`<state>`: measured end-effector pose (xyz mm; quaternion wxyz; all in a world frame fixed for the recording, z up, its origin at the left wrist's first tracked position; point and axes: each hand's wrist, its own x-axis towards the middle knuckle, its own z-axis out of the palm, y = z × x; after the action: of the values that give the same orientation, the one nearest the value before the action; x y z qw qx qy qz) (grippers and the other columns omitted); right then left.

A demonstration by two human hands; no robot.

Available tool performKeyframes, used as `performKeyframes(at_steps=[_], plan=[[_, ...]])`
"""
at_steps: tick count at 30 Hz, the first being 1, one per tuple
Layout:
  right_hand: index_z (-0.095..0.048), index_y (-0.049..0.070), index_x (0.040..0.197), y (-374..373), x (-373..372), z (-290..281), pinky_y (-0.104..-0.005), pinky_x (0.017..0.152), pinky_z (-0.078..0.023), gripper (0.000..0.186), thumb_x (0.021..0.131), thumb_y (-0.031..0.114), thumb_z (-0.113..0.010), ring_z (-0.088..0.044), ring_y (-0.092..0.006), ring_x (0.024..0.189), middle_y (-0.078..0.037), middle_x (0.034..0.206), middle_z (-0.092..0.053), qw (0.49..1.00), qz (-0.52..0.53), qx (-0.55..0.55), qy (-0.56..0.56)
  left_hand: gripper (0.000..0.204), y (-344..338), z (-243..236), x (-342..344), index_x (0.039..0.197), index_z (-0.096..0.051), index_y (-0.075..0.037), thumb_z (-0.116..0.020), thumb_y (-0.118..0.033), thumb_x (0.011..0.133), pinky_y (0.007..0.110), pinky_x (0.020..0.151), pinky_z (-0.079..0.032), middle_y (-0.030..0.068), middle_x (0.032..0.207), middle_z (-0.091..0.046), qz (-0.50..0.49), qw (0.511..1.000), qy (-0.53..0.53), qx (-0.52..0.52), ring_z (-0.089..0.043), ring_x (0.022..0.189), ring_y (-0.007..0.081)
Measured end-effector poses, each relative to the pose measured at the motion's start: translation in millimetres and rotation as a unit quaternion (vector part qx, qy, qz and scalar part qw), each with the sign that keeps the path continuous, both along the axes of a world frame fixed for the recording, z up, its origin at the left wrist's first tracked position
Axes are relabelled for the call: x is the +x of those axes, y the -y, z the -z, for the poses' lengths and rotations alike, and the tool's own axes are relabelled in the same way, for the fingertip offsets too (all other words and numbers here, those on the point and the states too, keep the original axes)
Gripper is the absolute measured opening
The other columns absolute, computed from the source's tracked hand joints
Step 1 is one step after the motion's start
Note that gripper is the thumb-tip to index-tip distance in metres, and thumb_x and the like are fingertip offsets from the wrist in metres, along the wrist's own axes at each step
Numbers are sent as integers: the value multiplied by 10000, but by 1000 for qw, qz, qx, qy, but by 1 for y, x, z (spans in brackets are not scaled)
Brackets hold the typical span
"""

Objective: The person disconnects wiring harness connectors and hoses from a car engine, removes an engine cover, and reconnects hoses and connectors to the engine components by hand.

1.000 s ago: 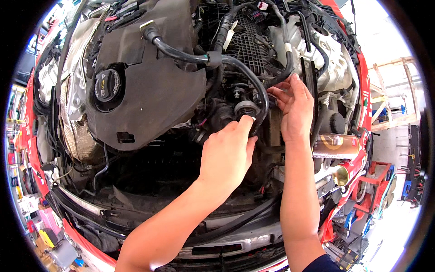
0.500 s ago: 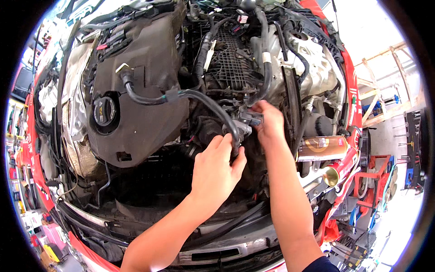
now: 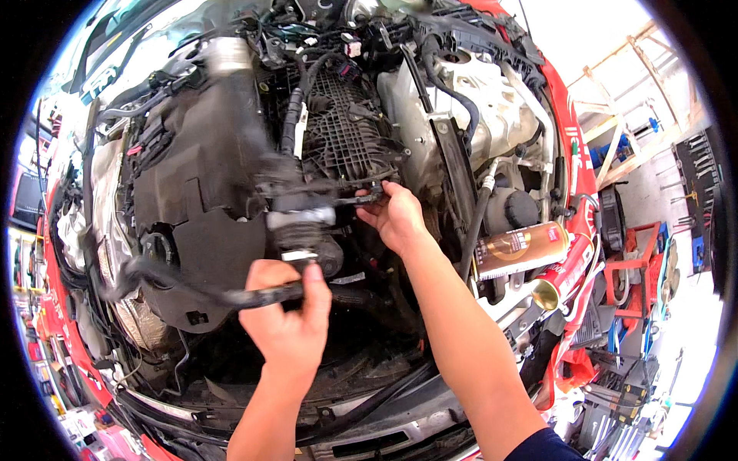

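My left hand [image 3: 284, 319] is closed around a black rubber hose [image 3: 207, 296], which loops off to the left and is smeared by motion. Joined to it above my thumb is a blurred dark housing with a pale grey band [image 3: 300, 217]; its exact kind cannot be made out. My right hand [image 3: 396, 219] is beside the lower end of the ribbed black intake manifold [image 3: 346, 123]. Its fingers are bent around a small dark fitting [image 3: 371, 197], partly hidden by them. The black engine cover [image 3: 192, 223] lies left of the housing.
A brown spray can [image 3: 523, 250] and a red can [image 3: 567, 273] lie at the engine bay's right side. Red covers [image 3: 573, 146] drape the fender. A black metal bracket [image 3: 450, 169] stands right of the manifold. Beyond the car are a red rack [image 3: 634, 269] and hanging wrenches [image 3: 698, 192].
My left hand has moved left and down, carrying the hose and housing away from my right hand. My right hand has shifted left, off the grey part, to the manifold's lower end.
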<state>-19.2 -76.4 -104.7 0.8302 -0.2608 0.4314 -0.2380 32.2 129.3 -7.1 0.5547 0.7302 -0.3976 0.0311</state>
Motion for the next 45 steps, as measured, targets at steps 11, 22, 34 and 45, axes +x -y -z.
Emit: performKeyframes(at_steps=[11,22,34,45], plan=[[-527,85,1013,2,12,-8,-532,948,-450,323,996,348,-341,-580,-283,896,-77,836,-571,986,2,141,91,144,0,4,13,924,-397,-20,-534,16,944,308,793,-505,68,900,-457,0,999,-52,-8,-632,872,204],[-632,-92,912,4,15,-11,-371,607,-560,325,823,220,-626,-687,-221,640,-193,796,-676,822,-112,-449,-332,154,-3,8,11,907,-427,-18,-576,16,918,308,773,-512,82,878,-513,-18,999,-12,41,-652,850,209],[-663,-83,878,9,28,-42,-452,869,-521,341,787,245,-645,-652,-419,929,-294,942,-663,626,-219,-562,-494,187,3,-2,8,829,-527,-31,-713,-30,815,298,543,-416,64,719,-524,-52,997,-48,18,-495,564,174],[-649,-95,846,9,22,-36,-450,866,-516,405,799,307,-662,-644,-422,939,-298,922,-660,644,-202,-546,-496,181,5,-7,9,802,-517,-32,-688,-55,859,236,489,-318,-27,624,-437,-66,997,-25,40,-366,541,51]])
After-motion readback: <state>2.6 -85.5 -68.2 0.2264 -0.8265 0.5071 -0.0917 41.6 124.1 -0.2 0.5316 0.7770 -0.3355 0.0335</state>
